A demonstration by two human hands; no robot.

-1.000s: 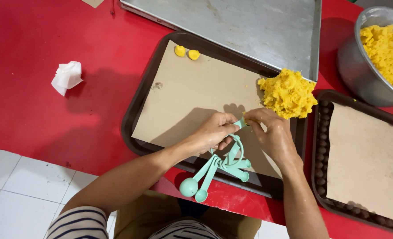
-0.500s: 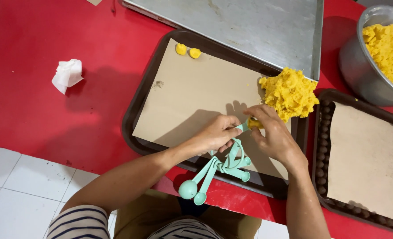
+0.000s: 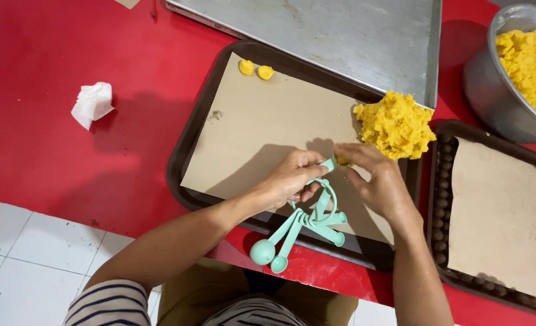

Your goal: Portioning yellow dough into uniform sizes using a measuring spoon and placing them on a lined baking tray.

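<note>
Hands (image 3: 292,178) (image 3: 379,181) pinch crumbly yellow dough (image 3: 396,124) into mint plastic spoons (image 3: 307,220).

kitchen or small bakery, by look of it. red worktop (image 3: 51,169) over white tiled floor (image 3: 20,265). dark baking trays (image 3: 183,163) lined with brown paper, big steel sheet (image 3: 352,36), metal bowl (image 3: 491,90) of yellow dough, dough heap (image 3: 395,124) on tray, mint measuring spoons (image 3: 304,223).

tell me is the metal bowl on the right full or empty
Partly full: the metal bowl holds a heap of yellow dough against its far side, with bare steel wall showing nearer.
</note>
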